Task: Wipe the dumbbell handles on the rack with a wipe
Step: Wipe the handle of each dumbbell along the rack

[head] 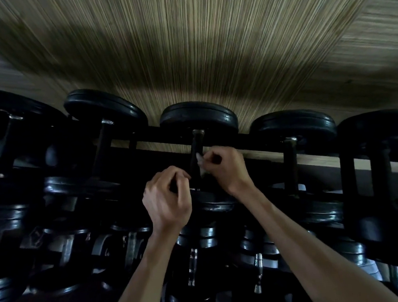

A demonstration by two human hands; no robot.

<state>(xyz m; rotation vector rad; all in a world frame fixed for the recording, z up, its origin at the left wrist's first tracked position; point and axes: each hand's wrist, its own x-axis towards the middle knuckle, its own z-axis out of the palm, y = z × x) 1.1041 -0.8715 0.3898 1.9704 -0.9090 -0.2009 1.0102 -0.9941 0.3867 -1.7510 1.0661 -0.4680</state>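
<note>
Head view: right hand (223, 170) pinches a white wipe (200, 162) against the middle dumbbell's handle (194, 154) on the top rack row. Left hand (168, 201) curls on its near end — holding it, I think. Wipe could slip off — only fingertips hold it.

The round rubber dumbbell heads (198, 117) are showing solid black. The dark metal dumbbell handle (195, 148) is showing a dull brassy collar. The small crumpled wipe (200, 162) is showing white. The striated wood-grain wall panel (177, 38) is displaying fine tan-and-brown vertical streaks.
</note>
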